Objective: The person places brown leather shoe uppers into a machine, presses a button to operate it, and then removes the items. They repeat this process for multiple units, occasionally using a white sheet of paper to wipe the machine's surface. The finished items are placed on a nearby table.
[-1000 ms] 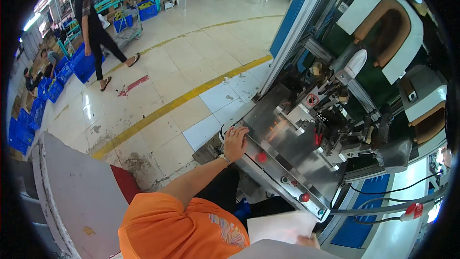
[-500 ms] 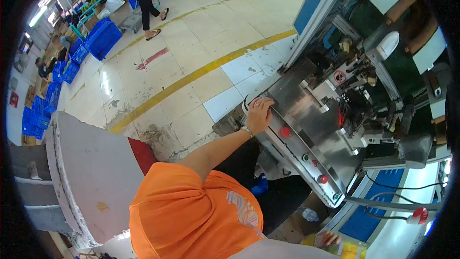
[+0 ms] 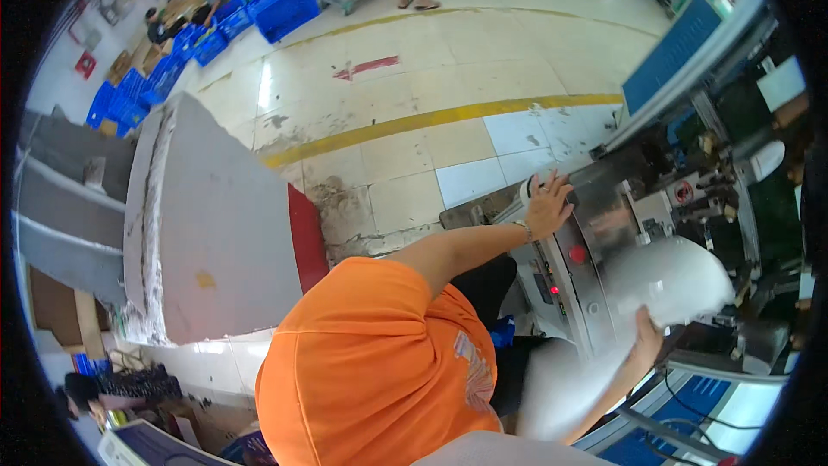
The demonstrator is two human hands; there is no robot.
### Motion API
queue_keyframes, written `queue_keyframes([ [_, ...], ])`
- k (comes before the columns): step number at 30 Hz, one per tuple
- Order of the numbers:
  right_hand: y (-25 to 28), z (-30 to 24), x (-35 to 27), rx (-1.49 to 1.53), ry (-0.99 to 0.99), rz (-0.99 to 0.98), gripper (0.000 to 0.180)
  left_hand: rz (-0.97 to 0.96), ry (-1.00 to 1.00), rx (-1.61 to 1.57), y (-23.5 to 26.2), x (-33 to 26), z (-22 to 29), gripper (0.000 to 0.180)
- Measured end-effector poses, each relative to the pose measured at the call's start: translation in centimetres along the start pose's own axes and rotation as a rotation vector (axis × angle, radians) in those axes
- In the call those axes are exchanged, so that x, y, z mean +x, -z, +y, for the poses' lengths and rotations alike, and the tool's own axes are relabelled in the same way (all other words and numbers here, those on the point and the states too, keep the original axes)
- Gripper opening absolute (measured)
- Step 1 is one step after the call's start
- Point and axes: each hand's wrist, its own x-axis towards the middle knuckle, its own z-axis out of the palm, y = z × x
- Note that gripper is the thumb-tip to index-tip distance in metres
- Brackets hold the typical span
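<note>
Now the left hand [image 3: 548, 205] lies flat on the near corner of the grey metal machine [image 3: 604, 233], fingers [image 3: 556, 183] spread, gripping nothing. The right hand [image 3: 647, 336] is raised at the machine's front, fingers closed round the lower edge of a white sheet [image 3: 668, 280], blurred, hanging in front of the panel just beside a red button [image 3: 577, 255]. Yellow floor line [image 3: 431, 121] runs behind; blue crates [image 3: 285, 7] sit well apart.

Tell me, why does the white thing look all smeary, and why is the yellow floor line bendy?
Head view: the white sheet in the right hand is motion-blurred; the fisheye lens bows the yellow line; the left hand on the machine looks sharp.
</note>
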Motion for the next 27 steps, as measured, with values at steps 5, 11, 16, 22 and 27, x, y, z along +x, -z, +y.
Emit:
queue_keyframes([
  [5, 3.8, 1.2, 3.8, 0.494, -0.121, 0.065, 0.044, -0.153, -0.07, 0.219, 2.7, -0.1, 0.6, 0.047],
  [11, 0.9, 1.9, 3.3, 0.261, -0.032, -0.026, 0.018, -0.11, -0.062, 0.091, 1.4, -0.3, 0.2, 0.049],
  [16, 3.3, 1.7, 6.5, 0.003, -0.111, -0.206, 0.019, -0.153, -0.089, 0.176, 1.9, -0.3, -0.1, 0.05],
  [22, 2.1, 0.6, 2.9, 0.412, 0.093, -0.133, 0.028, -0.2, -0.073, 0.064, 1.8, -0.4, 0.7, 0.049],
  [27, 1.9, -0.7, 5.9, -0.315, 0.098, -0.39, 0.041, -0.245, -0.104, 0.215, 2.8, -0.2, 0.6, 0.051],
])
